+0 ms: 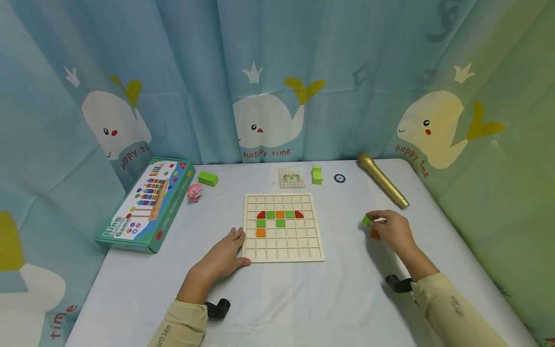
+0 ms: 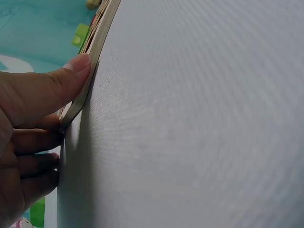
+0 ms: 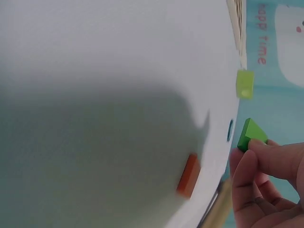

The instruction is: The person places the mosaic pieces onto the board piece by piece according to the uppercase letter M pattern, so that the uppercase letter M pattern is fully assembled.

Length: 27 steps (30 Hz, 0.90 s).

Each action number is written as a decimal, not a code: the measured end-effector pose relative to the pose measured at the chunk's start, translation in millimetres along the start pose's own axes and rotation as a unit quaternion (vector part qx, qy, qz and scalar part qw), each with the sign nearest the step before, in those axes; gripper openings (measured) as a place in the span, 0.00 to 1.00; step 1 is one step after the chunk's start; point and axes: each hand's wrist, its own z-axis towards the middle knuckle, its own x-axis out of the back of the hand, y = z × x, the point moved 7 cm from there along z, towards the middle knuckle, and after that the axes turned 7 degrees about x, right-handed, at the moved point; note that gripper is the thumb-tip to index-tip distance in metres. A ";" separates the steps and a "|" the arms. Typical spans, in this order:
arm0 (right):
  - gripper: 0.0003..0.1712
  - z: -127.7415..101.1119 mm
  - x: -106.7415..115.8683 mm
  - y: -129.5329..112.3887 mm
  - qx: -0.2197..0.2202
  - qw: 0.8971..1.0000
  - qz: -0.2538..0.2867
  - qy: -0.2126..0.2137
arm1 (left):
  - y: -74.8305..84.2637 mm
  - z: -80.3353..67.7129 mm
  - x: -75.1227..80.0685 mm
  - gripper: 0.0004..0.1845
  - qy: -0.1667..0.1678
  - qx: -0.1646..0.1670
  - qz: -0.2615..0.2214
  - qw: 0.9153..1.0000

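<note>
A pale wooden grid board (image 1: pixel 299 246) lies flat on the table, with several red, green and orange tiles set in its upper and left squares. My left hand (image 1: pixel 225 253) rests against its near left corner. The thumb (image 2: pixel 78 76) touches the near edge and the other fingers lie along the left side. Right of the board, my right hand (image 1: pixel 393 231) pinches a small green block (image 3: pixel 251 133) between thumb and fingers, raised off the table. Below that hand an orange block (image 3: pixel 189 175) lies on the tabletop, partly hidden by the hand in the head view.
Behind the board lie a small pattern card (image 1: pixel 291 178), a green stepped block (image 1: pixel 317 175) and a dark ring (image 1: pixel 339 178). A gold microphone (image 1: pixel 383 182) lies at the back right. Leftward are a game box (image 1: pixel 145 205), a green block (image 1: pixel 208 178) and a pink toy (image 1: pixel 195 193).
</note>
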 end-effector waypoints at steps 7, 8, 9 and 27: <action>0.15 13.7 -15.6 -21.2 0.019 1.000 0.017 -0.009 | 0.8 -0.3 0.9 0.46 0.001 -0.001 -0.001 1.000; 0.15 15.2 -17.1 -24.6 0.025 1.000 0.014 -0.009 | 0.8 -0.2 1.0 0.46 0.001 -0.001 0.000 1.000; 0.15 16.5 -18.5 -27.5 0.030 0.999 0.012 -0.009 | 0.9 0.0 1.1 0.46 0.002 -0.002 0.001 1.000; 0.13 36.8 -54.3 -64.4 0.057 0.997 0.034 -0.036 | 0.4 0.4 0.7 0.45 0.003 -0.002 0.006 1.000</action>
